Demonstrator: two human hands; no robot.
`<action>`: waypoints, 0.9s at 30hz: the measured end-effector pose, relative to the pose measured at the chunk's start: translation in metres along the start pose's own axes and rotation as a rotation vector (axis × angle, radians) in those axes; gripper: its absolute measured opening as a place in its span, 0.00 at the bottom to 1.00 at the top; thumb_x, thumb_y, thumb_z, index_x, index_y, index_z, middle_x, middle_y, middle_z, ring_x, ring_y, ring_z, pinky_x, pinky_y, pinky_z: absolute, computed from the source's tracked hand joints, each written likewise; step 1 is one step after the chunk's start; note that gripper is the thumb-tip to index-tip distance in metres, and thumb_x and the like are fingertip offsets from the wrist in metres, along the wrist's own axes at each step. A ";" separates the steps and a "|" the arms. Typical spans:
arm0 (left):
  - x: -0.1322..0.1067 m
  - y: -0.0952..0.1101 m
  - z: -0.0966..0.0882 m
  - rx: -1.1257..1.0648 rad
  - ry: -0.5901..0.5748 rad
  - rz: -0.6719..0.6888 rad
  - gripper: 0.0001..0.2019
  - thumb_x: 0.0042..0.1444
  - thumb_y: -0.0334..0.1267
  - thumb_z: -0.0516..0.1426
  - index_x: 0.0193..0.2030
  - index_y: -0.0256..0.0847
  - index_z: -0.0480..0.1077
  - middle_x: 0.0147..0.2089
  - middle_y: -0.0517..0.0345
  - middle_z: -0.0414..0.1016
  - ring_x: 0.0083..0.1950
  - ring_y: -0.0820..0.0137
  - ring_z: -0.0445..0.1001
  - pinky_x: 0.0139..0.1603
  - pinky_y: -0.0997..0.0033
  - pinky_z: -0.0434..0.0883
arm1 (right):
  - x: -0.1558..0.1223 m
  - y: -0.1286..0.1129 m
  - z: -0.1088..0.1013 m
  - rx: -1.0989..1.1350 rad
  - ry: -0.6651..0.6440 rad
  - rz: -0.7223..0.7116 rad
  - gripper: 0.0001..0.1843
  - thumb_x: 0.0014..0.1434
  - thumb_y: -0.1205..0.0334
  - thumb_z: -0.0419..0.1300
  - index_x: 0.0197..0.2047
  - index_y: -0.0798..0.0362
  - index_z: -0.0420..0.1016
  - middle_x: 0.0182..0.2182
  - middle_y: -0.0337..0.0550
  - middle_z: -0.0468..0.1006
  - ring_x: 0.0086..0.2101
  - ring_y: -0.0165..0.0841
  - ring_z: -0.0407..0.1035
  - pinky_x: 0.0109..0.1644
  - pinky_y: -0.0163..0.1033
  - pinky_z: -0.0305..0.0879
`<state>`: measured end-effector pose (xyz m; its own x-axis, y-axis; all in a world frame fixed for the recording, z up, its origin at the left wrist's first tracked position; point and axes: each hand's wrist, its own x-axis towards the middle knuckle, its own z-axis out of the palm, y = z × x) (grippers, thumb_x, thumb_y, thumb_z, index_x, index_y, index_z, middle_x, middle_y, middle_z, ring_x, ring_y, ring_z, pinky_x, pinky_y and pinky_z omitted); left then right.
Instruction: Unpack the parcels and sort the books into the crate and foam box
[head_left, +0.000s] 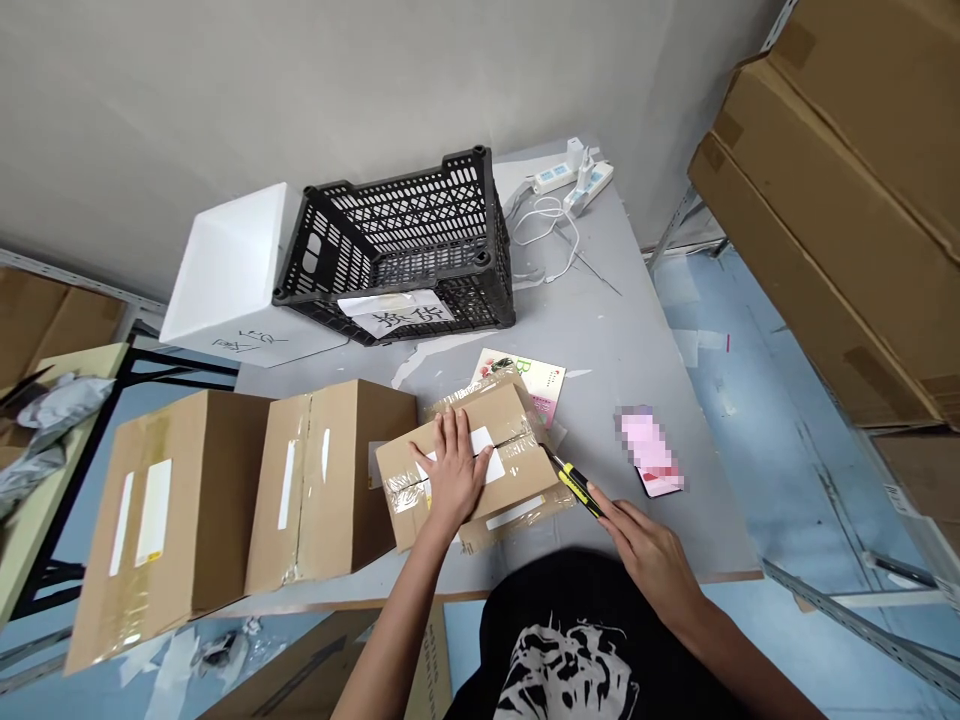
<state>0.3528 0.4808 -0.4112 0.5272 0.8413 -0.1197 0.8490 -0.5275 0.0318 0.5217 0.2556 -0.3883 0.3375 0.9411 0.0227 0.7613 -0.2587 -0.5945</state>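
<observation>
A taped cardboard box (pixel 517 400) lies in front of me, tilted over flattened, tape-covered cardboard (pixel 551 505). My left hand (pixel 454 475) rests on its top with spread fingers, partly over a white label (pixel 491 462). My right hand (pixel 641 545) grips a yellow and black utility knife (pixel 577 488). The knife's blade reaches the box's right end, at the tape near the seam; I cannot tell how deep it sits. To the left stand two more taped boxes, a middle one (pixel 326 480) and an outer one (pixel 176 500).
A black plastic crate (pixel 499 290) and a white foam box (pixel 225 270) stand at the back. Power strips (pixel 589 188) with a white cable lie at the far right. A phone (pixel 652 452) and a printed card (pixel 544 380) are on the grey table (pixel 600 330). Stacked cartons (pixel 832 230) rise at right.
</observation>
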 end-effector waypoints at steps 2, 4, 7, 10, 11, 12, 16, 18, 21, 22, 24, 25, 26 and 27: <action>0.000 0.000 0.001 -0.004 -0.007 0.001 0.32 0.64 0.51 0.38 0.70 0.38 0.37 0.72 0.44 0.38 0.72 0.55 0.38 0.62 0.31 0.29 | -0.005 -0.003 0.003 0.002 0.007 0.016 0.23 0.68 0.60 0.44 0.64 0.48 0.60 0.29 0.41 0.76 0.22 0.27 0.68 0.25 0.29 0.63; 0.000 0.000 0.001 -0.002 -0.007 0.002 0.32 0.64 0.51 0.38 0.70 0.38 0.37 0.72 0.44 0.38 0.72 0.55 0.38 0.63 0.32 0.30 | -0.010 -0.005 0.002 0.011 0.006 0.027 0.23 0.68 0.60 0.44 0.65 0.47 0.59 0.31 0.41 0.77 0.24 0.28 0.70 0.26 0.30 0.65; 0.002 0.000 -0.004 0.013 0.002 -0.006 0.31 0.64 0.51 0.38 0.70 0.37 0.38 0.72 0.44 0.40 0.72 0.56 0.39 0.63 0.32 0.33 | -0.014 -0.005 -0.008 0.056 0.004 0.038 0.22 0.68 0.58 0.44 0.63 0.45 0.61 0.33 0.42 0.78 0.26 0.30 0.72 0.28 0.32 0.67; 0.008 -0.004 -0.017 0.035 -0.011 0.031 0.31 0.64 0.51 0.38 0.70 0.36 0.42 0.71 0.44 0.46 0.71 0.54 0.45 0.64 0.33 0.42 | -0.005 0.002 -0.027 0.135 0.039 0.139 0.22 0.67 0.55 0.45 0.62 0.45 0.63 0.31 0.40 0.78 0.24 0.30 0.71 0.30 0.33 0.68; 0.011 -0.007 -0.022 0.046 -0.016 0.062 0.31 0.64 0.51 0.40 0.69 0.36 0.45 0.70 0.43 0.49 0.70 0.54 0.47 0.64 0.37 0.46 | 0.002 0.007 -0.032 0.166 0.059 0.201 0.23 0.67 0.53 0.45 0.63 0.46 0.62 0.30 0.39 0.78 0.22 0.29 0.70 0.30 0.34 0.68; 0.014 -0.011 -0.027 0.061 -0.022 0.100 0.32 0.63 0.52 0.41 0.69 0.36 0.47 0.69 0.43 0.51 0.69 0.54 0.50 0.65 0.40 0.49 | 0.012 0.013 -0.036 0.197 0.080 0.264 0.24 0.66 0.52 0.45 0.63 0.47 0.60 0.28 0.38 0.77 0.21 0.29 0.69 0.30 0.35 0.68; 0.022 -0.035 -0.043 0.120 -0.082 0.230 0.33 0.60 0.54 0.48 0.67 0.38 0.52 0.67 0.45 0.57 0.67 0.53 0.56 0.64 0.48 0.55 | 0.073 0.038 -0.023 0.182 0.120 0.407 0.29 0.65 0.49 0.43 0.65 0.54 0.54 0.27 0.39 0.76 0.26 0.35 0.72 0.36 0.40 0.68; 0.021 -0.049 -0.048 0.131 -0.121 0.258 0.35 0.58 0.55 0.50 0.68 0.38 0.52 0.67 0.46 0.58 0.66 0.53 0.58 0.63 0.50 0.57 | 0.109 0.048 -0.001 0.041 0.071 0.406 0.27 0.66 0.54 0.41 0.65 0.56 0.53 0.32 0.45 0.77 0.30 0.38 0.73 0.37 0.42 0.66; 0.013 -0.064 -0.052 0.129 -0.128 0.282 0.35 0.58 0.56 0.50 0.68 0.40 0.51 0.66 0.47 0.60 0.63 0.56 0.62 0.60 0.56 0.63 | 0.155 0.057 0.039 -0.156 -0.030 0.375 0.25 0.65 0.63 0.41 0.64 0.54 0.56 0.48 0.55 0.72 0.39 0.41 0.71 0.41 0.42 0.64; 0.010 -0.066 -0.052 0.135 -0.119 0.279 0.35 0.58 0.56 0.50 0.68 0.41 0.51 0.65 0.47 0.61 0.62 0.56 0.64 0.58 0.57 0.64 | 0.165 0.059 0.052 -0.180 -0.057 0.377 0.26 0.64 0.64 0.41 0.65 0.53 0.56 0.49 0.56 0.70 0.41 0.42 0.70 0.43 0.43 0.63; 0.003 -0.066 -0.050 0.163 -0.098 0.243 0.35 0.58 0.56 0.50 0.68 0.42 0.51 0.63 0.45 0.64 0.58 0.56 0.66 0.53 0.58 0.67 | 0.181 0.061 0.075 -0.176 -0.081 0.392 0.27 0.63 0.67 0.42 0.66 0.51 0.56 0.50 0.57 0.69 0.46 0.44 0.67 0.48 0.46 0.61; 0.000 -0.065 -0.048 0.182 -0.088 0.216 0.35 0.58 0.57 0.49 0.68 0.41 0.52 0.61 0.44 0.65 0.56 0.55 0.67 0.51 0.58 0.68 | 0.186 0.063 0.085 -0.159 -0.083 0.392 0.27 0.63 0.67 0.43 0.65 0.51 0.56 0.50 0.58 0.68 0.48 0.45 0.65 0.50 0.47 0.59; -0.003 -0.062 -0.045 0.200 -0.079 0.188 0.35 0.58 0.57 0.48 0.67 0.40 0.52 0.60 0.42 0.66 0.54 0.55 0.68 0.50 0.58 0.68 | 0.190 0.064 0.093 -0.139 -0.083 0.390 0.27 0.62 0.67 0.45 0.65 0.51 0.57 0.50 0.58 0.68 0.50 0.45 0.64 0.52 0.48 0.57; -0.006 -0.058 -0.043 0.217 -0.071 0.159 0.35 0.59 0.57 0.48 0.67 0.38 0.52 0.59 0.41 0.66 0.53 0.55 0.69 0.48 0.58 0.69 | 0.193 0.066 0.100 -0.118 -0.085 0.386 0.27 0.62 0.66 0.46 0.64 0.52 0.58 0.50 0.58 0.68 0.51 0.45 0.63 0.54 0.49 0.56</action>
<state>0.3018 0.5111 -0.3694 0.6430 0.7395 -0.1995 0.7239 -0.6718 -0.1570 0.5816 0.4416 -0.5034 0.5672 0.7836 -0.2533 0.6480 -0.6145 -0.4500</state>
